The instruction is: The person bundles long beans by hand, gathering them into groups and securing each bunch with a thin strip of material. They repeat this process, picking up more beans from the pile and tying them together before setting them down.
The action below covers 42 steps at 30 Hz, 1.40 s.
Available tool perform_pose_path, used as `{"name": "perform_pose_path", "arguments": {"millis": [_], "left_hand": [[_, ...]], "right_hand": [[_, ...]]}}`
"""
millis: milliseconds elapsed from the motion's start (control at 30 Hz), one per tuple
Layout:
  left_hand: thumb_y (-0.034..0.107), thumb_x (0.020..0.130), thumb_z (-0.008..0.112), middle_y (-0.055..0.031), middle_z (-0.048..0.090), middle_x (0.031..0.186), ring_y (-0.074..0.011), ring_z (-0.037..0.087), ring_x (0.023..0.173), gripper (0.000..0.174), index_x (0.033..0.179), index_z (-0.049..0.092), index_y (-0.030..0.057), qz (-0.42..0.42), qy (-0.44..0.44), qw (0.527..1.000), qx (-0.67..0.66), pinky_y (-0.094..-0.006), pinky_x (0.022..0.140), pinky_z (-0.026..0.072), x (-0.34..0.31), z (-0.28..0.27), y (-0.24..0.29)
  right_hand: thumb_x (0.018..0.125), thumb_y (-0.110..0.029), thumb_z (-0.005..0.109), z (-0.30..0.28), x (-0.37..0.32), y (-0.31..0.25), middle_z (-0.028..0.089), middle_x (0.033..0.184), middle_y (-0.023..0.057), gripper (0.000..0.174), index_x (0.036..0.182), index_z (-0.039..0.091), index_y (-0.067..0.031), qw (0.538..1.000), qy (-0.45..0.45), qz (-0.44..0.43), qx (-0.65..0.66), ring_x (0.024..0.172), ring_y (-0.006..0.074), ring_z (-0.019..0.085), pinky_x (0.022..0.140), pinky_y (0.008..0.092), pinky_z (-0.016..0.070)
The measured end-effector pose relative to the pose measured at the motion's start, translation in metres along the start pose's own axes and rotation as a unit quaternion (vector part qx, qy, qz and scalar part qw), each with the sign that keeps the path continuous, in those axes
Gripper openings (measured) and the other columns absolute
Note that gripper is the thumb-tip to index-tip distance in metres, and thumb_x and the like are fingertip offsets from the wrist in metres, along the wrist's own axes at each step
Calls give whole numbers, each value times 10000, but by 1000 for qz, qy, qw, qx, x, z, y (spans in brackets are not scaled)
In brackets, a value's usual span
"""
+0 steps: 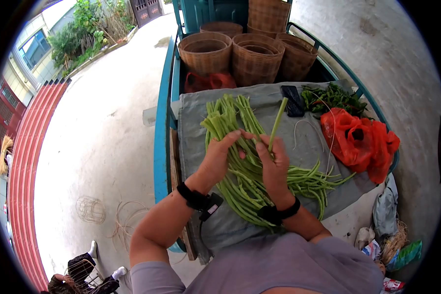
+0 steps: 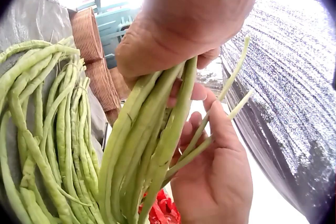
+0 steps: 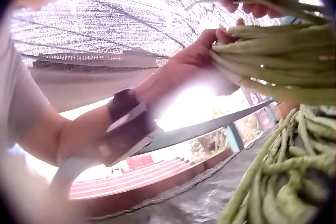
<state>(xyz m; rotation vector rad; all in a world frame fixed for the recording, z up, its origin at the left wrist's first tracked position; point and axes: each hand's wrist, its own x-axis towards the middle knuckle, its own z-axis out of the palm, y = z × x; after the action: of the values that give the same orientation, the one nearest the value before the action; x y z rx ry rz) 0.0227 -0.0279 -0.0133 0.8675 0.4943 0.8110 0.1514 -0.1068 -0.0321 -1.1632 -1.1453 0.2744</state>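
Note:
My left hand (image 1: 219,159) grips a bundle of long green beans (image 1: 218,127) near their upper ends; the left wrist view shows the bundle (image 2: 142,134) hanging below the fist. Just to the right, my right hand (image 1: 275,169) pinches thin bean ends (image 2: 231,85) between thumb and fingers. One pale green length (image 1: 278,120) sticks up from it. Both hands' fingertips come close together at the bundle. More long beans (image 1: 245,196) lie beneath the hands on a grey cloth (image 1: 308,132), some fanning out to the right.
Behind the cloth stand several woven baskets (image 1: 205,53) in a blue cart (image 1: 162,147). A dark phone (image 1: 292,101), green chillies (image 1: 335,98) and a red plastic bag (image 1: 357,142) lie at the right. At the lower left, another person (image 1: 83,269) sits near a wire frame (image 1: 90,209).

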Motion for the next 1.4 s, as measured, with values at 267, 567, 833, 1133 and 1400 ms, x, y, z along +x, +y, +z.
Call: {"name": "perform_pose_path", "arguments": {"millis": [267,567,833,1133,1400], "left_hand": [[257,934,557,-43,650,939,-95,557,669,285,1040,623,1,6,-54,998,-38,-264,650,499,0,5,5],[260,927,582,-5,616,795,-93,551,665,272,1027,628,11,-24,-64,996,-52,-255,644,476,-1,-2,-2],[231,909,602,17,596,791,-80,513,617,151,877,604,83,-11,-60,998,-22,-226,569,449,-5,5,3],[257,951,559,-12,641,1020,-81,540,746,284,1136,615,49,-24,-94,995,-3,-229,674,461,-4,3,9],[264,931,590,12,606,884,-80,541,771,183,1005,583,97,1,-69,995,65,-227,626,440,-3,-4,8]], "right_hand": [[886,-113,637,-18,-5,-10,546,822,75,208,1066,653,-9,974,-62,-48,-214,669,179,502,582,320,390],[905,-163,615,-25,-21,-30,536,807,88,241,1105,646,-32,944,-85,-49,-316,647,222,543,571,359,411],[942,-225,541,-25,-17,-40,557,924,155,279,1102,605,-6,944,-85,-20,-319,844,337,572,705,423,447],[949,-216,505,-33,10,-25,574,978,166,267,1108,589,-18,915,-233,-82,-319,901,349,551,788,450,416],[939,-204,512,-35,20,-16,593,1014,175,310,1169,554,-1,880,-331,-170,-295,927,356,548,791,454,406]]}}
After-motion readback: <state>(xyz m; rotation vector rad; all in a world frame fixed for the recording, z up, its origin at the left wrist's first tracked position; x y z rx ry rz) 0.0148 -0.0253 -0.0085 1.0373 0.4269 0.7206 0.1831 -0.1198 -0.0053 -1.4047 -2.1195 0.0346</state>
